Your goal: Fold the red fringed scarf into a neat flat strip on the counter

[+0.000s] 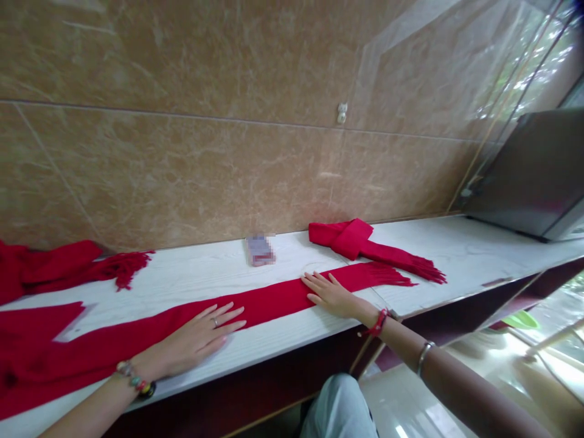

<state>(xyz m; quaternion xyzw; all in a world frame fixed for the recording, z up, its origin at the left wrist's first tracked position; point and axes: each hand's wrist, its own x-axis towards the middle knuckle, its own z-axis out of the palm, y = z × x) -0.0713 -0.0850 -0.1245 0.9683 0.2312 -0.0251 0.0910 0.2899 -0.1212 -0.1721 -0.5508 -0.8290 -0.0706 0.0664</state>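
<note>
A long red scarf (269,303) lies stretched along the white counter, its fringed end toward the right. My left hand (201,333) rests flat on the scarf near its middle, fingers spread. Farther right, my right hand (331,295) lies flat on the same scarf, a short way before the fringe. Neither hand grips the cloth. At the left, the red cloth widens into bunched folds that run out of view. Behind my right hand, a second red scarf (351,238) sits crossed over itself, with its fringe pointing right.
More red fringed cloth (68,261) is heaped at the far left. A blurred small box-like object (260,250) stands by the tiled wall (205,170). The white counter (433,243) reaches right to a grey appliance-like box (538,170). Open shelving lies below its front edge.
</note>
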